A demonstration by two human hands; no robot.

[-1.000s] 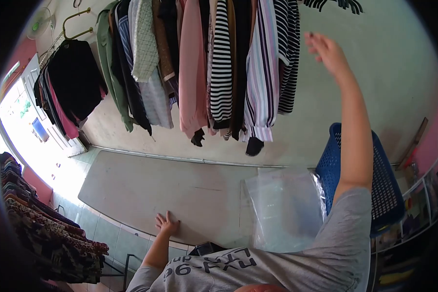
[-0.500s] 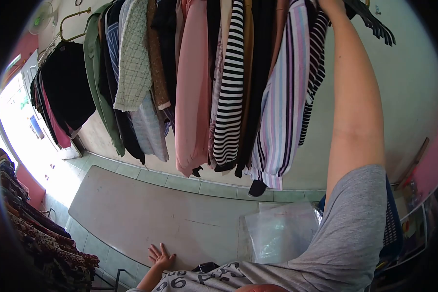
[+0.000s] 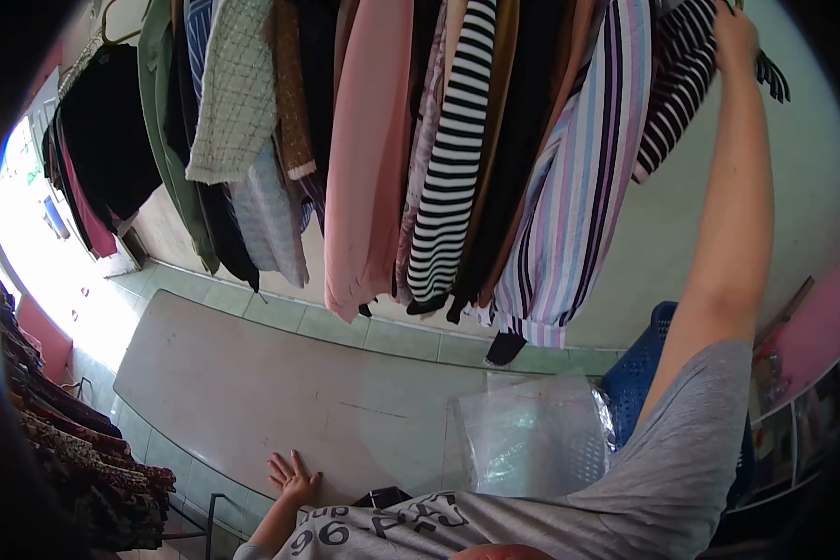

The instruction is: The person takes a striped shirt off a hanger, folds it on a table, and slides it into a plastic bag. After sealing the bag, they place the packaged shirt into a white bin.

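Two hands were at work: the right hand (image 3: 735, 35), raised overhead, gripped the dark striped garment (image 3: 674, 93) hanging at the rail's end, while the left hand (image 3: 292, 477) lay spread flat on the grey surface (image 3: 252, 392) near clear plastic bags (image 3: 532, 434).

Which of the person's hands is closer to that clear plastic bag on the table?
Left. The left hand rests flat on the table, beside the plastic bag. The right hand is raised high among the hanging clothes.

Two hands (image 3: 292, 478) — one blue basket (image 3: 637, 378), one table (image 3: 252, 392), one plastic bag (image 3: 532, 439).
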